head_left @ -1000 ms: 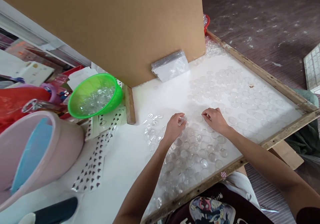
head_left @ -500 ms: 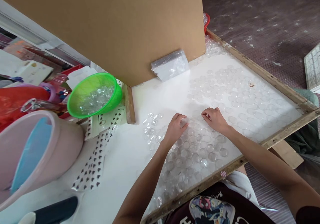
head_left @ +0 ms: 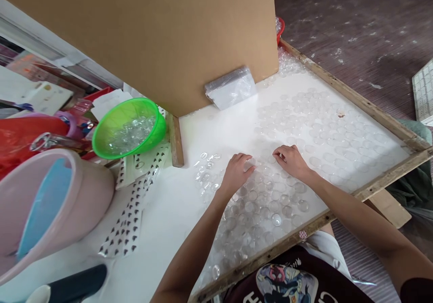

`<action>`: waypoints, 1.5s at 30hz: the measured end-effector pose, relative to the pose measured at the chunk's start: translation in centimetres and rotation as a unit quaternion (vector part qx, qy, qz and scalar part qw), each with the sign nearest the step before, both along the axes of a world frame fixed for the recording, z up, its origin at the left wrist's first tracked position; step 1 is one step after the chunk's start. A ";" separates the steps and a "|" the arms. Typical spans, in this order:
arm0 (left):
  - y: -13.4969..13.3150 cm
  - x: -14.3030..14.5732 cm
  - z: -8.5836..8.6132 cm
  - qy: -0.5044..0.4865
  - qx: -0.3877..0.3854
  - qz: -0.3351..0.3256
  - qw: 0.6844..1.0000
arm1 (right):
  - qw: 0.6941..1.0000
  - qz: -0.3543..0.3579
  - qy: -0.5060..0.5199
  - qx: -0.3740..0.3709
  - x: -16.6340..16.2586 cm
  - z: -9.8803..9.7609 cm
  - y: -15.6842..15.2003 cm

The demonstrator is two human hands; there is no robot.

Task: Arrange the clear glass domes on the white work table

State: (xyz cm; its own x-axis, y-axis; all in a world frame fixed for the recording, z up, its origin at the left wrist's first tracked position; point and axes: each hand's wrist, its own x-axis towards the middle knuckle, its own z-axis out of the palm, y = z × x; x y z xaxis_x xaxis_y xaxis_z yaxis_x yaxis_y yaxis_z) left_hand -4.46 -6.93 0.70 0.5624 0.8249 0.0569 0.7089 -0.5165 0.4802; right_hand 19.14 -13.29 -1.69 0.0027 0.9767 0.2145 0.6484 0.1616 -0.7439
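Observation:
Many clear round discs (head_left: 252, 195), like glass or plastic cabochons, lie over the white board, crowded in front of my hands. Among them is my left hand (head_left: 237, 170), its thumb and fingers apart with a gap between them; discs lie under and beside it. My right hand (head_left: 287, 159) is closed in a pinch, thumb against fingertips, at the edge of a faint clear disc (head_left: 269, 157). The exact contact of the fingertips is hard to see. Beyond and right of this hand, flatter discs (head_left: 314, 134) are spread in a single layer.
Wooden strips (head_left: 368, 109) edge the board. At the back stands a cardboard sheet (head_left: 152, 37) with a plastic-wrapped packet (head_left: 232, 89) before it. To the left are a green bowl (head_left: 158, 129) of clear pieces, a pink bucket (head_left: 91, 195) and heart-patterned sheets (head_left: 123, 231).
The thumb and fingers of my left hand look slightly farther apart. My right hand has hardly moved, and the whole view has shifted very slightly.

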 end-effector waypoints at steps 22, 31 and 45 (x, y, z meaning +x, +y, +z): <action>0.7 0.2 0.3 -0.025 -0.026 0.058 0.998 | 1.000 0.009 0.013 -0.008 0.1 0.4 -0.1; 1.5 1.5 -0.3 0.010 -0.027 0.005 1.000 | 1.000 0.003 0.007 -0.002 0.1 0.3 0.0; 4.6 3.2 -0.1 0.028 0.039 0.025 0.999 | 1.000 -0.005 0.010 0.007 0.3 -0.1 0.2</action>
